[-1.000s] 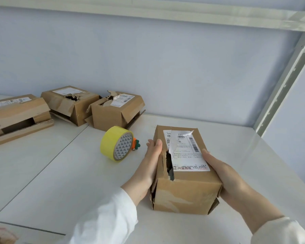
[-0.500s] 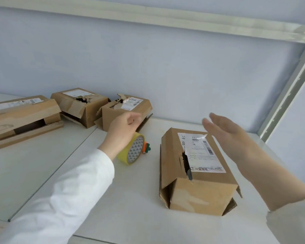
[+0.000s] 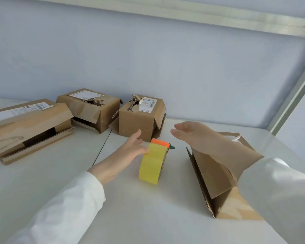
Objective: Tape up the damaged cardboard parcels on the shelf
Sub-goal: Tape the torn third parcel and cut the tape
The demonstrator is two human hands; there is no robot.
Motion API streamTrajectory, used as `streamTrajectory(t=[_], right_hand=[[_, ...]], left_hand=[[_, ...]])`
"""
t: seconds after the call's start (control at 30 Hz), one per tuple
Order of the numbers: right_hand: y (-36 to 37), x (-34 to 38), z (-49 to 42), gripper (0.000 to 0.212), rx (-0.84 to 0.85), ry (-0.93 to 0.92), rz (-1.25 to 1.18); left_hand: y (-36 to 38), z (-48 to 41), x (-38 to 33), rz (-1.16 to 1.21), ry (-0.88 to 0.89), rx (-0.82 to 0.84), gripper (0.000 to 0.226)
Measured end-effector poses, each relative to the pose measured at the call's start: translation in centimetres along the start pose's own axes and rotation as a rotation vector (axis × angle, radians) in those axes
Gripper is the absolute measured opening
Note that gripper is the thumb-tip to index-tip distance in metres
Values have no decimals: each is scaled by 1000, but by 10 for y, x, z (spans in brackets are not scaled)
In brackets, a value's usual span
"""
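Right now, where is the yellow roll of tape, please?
Head view centre: the yellow tape roll stands between the left hand and the nearest cardboard parcel.

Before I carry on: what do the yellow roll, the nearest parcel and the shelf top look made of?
Yellow roll: likely plastic adhesive tape, smooth with a faint sheen.
Nearest parcel: brown corrugated cardboard, matt; fluting shows along its open flap edge.
Shelf top: hard, smooth, white, softly reflective; perhaps painted metal or laminate, cannot tell which.
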State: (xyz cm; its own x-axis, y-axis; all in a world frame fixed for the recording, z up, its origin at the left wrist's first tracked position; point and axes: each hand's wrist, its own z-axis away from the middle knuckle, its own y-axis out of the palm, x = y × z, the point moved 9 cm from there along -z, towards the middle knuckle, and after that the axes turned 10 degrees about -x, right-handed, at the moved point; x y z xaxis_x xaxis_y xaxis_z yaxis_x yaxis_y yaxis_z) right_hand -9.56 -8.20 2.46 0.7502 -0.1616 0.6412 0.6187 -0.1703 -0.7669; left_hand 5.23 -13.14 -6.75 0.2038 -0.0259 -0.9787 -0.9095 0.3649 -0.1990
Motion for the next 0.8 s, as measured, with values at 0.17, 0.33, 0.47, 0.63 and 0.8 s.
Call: streamTrajectory(t=[0.17, 0.33, 0.47, 0.63, 0.8], right_hand=[[31, 4, -4, 60, 97, -15, 101], [47, 5, -6, 63, 136, -24, 115], [50, 1, -7, 57, 127, -21, 116], [5, 2, 3, 50, -33, -64, 30], [-94, -46, 18, 27, -364, -45, -154]], left_hand=[[0, 12, 0, 95, 18, 87, 93], [3, 14, -5, 76, 18, 73, 78], [6, 6, -9, -32, 20, 3, 47], [9, -5, -8, -101, -33, -63, 52], [14, -14, -25, -228, 24, -91, 55]])
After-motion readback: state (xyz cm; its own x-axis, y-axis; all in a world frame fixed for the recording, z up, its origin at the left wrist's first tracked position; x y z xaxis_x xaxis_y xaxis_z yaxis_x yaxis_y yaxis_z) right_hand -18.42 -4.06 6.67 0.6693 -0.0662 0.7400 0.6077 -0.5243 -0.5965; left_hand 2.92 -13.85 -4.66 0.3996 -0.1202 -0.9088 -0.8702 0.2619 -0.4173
